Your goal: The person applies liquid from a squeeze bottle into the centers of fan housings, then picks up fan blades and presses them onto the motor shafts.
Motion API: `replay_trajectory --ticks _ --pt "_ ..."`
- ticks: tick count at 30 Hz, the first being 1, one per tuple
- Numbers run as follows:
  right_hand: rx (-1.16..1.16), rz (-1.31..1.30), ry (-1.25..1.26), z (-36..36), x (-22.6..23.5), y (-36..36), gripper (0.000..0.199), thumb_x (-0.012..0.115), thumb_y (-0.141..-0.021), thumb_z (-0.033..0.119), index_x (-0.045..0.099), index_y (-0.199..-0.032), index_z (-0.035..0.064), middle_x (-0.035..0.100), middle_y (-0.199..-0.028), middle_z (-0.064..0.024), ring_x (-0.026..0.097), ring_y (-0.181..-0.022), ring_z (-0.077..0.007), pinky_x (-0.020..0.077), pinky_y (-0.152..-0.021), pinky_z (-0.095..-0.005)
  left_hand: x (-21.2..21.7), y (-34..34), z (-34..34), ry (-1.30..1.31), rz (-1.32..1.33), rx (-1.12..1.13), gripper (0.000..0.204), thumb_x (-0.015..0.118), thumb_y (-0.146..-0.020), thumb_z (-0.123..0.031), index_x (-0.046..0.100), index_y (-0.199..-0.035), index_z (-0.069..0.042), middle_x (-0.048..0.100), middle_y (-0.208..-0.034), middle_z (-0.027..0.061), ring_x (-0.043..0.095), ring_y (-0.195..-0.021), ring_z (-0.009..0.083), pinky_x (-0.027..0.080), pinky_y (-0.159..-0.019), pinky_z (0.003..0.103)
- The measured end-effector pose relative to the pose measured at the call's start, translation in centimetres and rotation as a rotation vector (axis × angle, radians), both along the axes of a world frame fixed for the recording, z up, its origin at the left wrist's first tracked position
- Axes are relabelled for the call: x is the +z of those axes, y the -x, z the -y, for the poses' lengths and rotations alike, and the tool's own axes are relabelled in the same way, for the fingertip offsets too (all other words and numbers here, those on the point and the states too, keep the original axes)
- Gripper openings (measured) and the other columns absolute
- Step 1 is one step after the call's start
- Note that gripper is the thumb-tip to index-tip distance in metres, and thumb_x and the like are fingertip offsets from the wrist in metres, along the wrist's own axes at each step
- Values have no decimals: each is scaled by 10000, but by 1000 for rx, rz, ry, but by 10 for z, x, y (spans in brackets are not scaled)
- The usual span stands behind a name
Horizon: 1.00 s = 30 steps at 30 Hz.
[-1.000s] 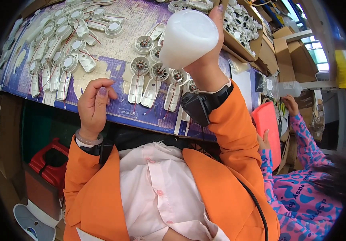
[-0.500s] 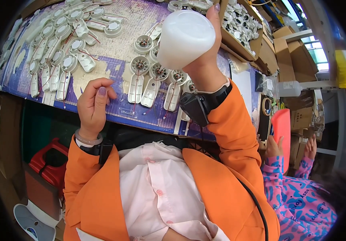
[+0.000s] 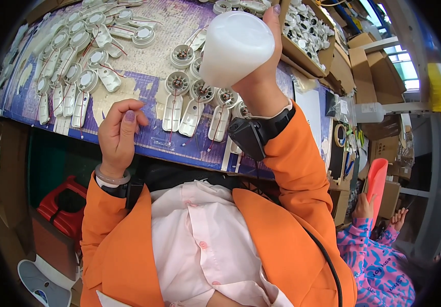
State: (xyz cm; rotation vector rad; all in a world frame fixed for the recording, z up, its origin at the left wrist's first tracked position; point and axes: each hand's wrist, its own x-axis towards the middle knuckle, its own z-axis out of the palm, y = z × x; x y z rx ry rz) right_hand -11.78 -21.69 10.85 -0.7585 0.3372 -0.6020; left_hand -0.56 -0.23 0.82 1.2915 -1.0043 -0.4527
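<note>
The right hand (image 3: 267, 70) holds a white rounded container (image 3: 238, 48) above the bench (image 3: 166, 53), thumb alongside, other fingers hidden; the left hand (image 3: 119, 134), fingers half-open and empty, is near the front edge, bare surface beyond separating two groups of pale parts (image 3: 178, 83)

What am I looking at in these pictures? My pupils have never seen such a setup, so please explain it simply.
There is no machine: these are one person's bare hands. All the pictures come from a fisheye camera worn on that person's head, looking down, so straight edges bend.

The right hand has a rounded white container in its grip. The left hand appears empty, fingers curled. On the table lie many pale parts with round heads, several with red wires.
</note>
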Motion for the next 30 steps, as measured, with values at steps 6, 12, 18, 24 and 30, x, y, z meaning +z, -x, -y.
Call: replay_trajectory --ticks 6,12,18,24,30 --pt "-166 36 76 3 17 2 612 329 -887 593 628 -855 61 647 -754 -89 619 -679 -243 504 -643 -357 1 0 0 -1 15 -1 214 426 -952 -148 537 -1066 -6 574 -744 19 411 -609 39 351 -558 177" --pt "-130 182 88 17 25 26 591 326 -891 587 620 -926 75 653 -799 -87 623 -720 -238 506 -675 -360 0 0 -1 -8 -4 -4 218 425 -953 -153 538 -1066 -6 573 -751 16 406 -608 38 348 -561 176" --pt "-344 49 318 15 29 66 693 249 -851 671 549 -931 51 563 -732 -98 555 -696 -269 449 -722 -454 -1 1 -1 -12 -16 0 227 418 -954 -159 537 -1064 1 573 -757 17 405 -617 38 345 -570 172" --pt "-293 199 286 14 14 107 702 203 -872 650 541 -890 34 544 -716 -113 546 -686 -264 452 -719 -422 0 0 0 -16 -9 -7 228 413 -954 -153 535 -1062 6 570 -758 20 410 -627 41 345 -580 171" --pt "-392 253 450 3 5 115 796 136 -874 663 562 -873 -9 602 -734 -158 590 -632 -266 493 -619 -361 -2 -1 1 -16 -30 -20 225 404 -953 -144 526 -1066 8 569 -772 32 417 -641 46 346 -596 172"
